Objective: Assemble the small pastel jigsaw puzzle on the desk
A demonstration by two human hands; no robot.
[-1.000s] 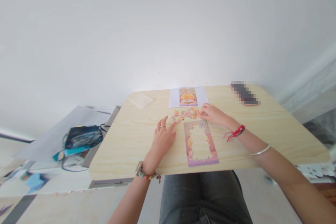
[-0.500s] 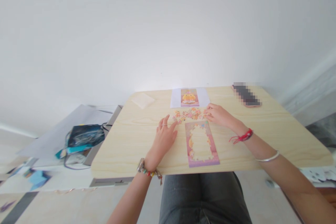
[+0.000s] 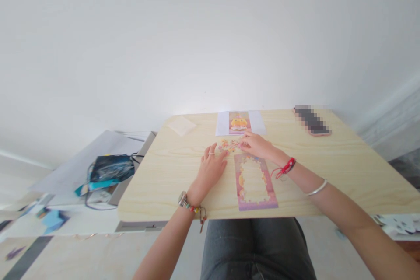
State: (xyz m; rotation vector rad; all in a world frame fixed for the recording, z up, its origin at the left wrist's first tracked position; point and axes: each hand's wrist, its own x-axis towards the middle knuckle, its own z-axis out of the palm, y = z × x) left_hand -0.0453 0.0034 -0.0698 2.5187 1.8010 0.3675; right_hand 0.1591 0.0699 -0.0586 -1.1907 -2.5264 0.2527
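A pink puzzle frame (image 3: 255,182) with an empty middle lies on the light wooden table (image 3: 344,166) in front of me. A pile of loose puzzle pieces (image 3: 230,145) sits just beyond its far end. My left hand (image 3: 212,167) rests flat and open on the table left of the frame, fingertips near the pile. My right hand (image 3: 257,145) lies over the right side of the pile with fingers bent onto the pieces; whether it grips one is hidden. A reference picture (image 3: 239,123) on white paper lies farther back.
A phone (image 3: 311,121) lies at the table's far right. A pale paper square (image 3: 181,125) sits at the far left corner. Left of the table, a lower white surface carries a dark blue bag (image 3: 110,168) with cables. My knees are under the near edge.
My right hand slid left across the pile of pieces, covering more of it. My left hand stayed flat beside the frame. The view shifted slightly.
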